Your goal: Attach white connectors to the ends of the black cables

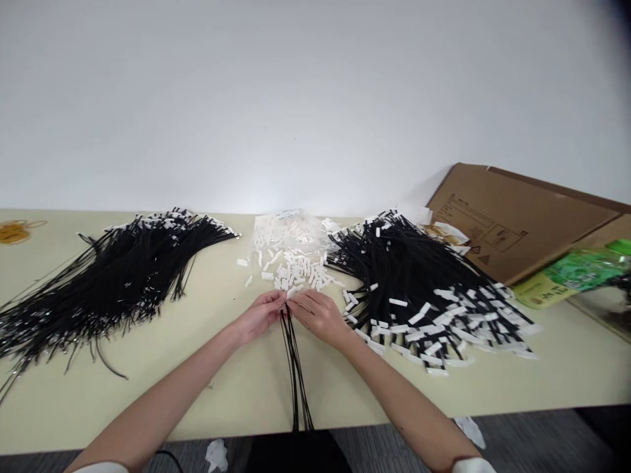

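Several thin black cords (294, 381) run from between my two hands down over the table's front edge. My left hand (261, 316) is closed, its thumb and fingers pinching the upper ends of these cords. Opposite it, my right hand (319, 316) is closed too, with fingertips together on the same cord ends. A bit of white shows between the fingertips, too small to make out. Just beyond the hands lies a loose heap of small white plastic sleeves (300, 270), spilling from a clear plastic bag (290, 230).
On the left spreads a large pile of black cords (133, 269). A second pile, black cords with white ends (409, 276), lies on the right. Behind it lean a cardboard box (488, 217) and a green-labelled bottle (566, 276). Yellow rubber bands (14, 232) sit far left.
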Demonstrator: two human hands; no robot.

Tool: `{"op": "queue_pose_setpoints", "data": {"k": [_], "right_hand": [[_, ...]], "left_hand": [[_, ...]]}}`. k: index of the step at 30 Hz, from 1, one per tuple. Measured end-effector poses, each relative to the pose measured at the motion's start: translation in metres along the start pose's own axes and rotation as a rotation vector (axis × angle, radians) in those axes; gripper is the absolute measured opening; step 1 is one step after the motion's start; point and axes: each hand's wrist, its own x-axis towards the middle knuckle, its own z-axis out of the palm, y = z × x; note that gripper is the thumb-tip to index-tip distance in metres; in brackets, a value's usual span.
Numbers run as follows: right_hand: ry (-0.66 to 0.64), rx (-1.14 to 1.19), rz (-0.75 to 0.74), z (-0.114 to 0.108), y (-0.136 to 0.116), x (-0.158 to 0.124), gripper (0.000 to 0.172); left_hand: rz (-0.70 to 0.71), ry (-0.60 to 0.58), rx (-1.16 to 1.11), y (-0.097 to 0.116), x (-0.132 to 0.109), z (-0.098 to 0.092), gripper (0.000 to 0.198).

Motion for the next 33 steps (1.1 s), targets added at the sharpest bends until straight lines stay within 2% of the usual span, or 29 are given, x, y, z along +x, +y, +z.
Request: {"op": "queue_pose_setpoints", "data": {"k": [7, 12, 15, 18, 20, 22, 26, 30, 33], "right_hand": [[-0.032, -0.074, -0.046, -0.007, -0.001, 0.004, 0.011], [-0.008, 0.157, 0.108, -0.003, -0.003, 0.006, 0.012], [0.107, 0.476, 0.332, -0.005, -0.008, 0.010, 0.014], [0.242, 0.885, 0.689, -0.010, -0.011, 0.016, 0.015], [0.365, 1.146, 0.895, -0.015, -0.008, 0.020, 0.018], [0.507, 1.323, 1.012, -0.021, 0.000, 0.022, 0.020], [0.735, 1.339, 1.141, -0.036, 0.030, 0.016, 0.021], [0.899, 1.221, 1.176, -0.051, 0.059, 0.004, 0.022], [1.006, 1.043, 1.208, -0.057, 0.066, 0.000, 0.023]], "left_hand": [[0.000, 0.008, 0.013, 0.000, -0.001, 0.004, 0.017], [0.007, 0.038, 0.001, -0.001, 0.000, 0.006, 0.015], [0.016, 0.062, -0.015, -0.001, 0.000, 0.005, 0.014], [0.017, 0.093, -0.038, 0.001, 0.001, 0.004, 0.016], [0.015, 0.120, -0.055, 0.001, 0.002, 0.003, 0.015], [0.011, 0.144, -0.074, 0.001, 0.002, 0.002, 0.013], [0.005, 0.168, -0.124, 0.002, 0.002, 0.003, 0.010], [0.013, 0.177, -0.178, 0.004, 0.001, 0.006, 0.009], [0.019, 0.183, -0.204, 0.004, 0.001, 0.006, 0.009]]}}
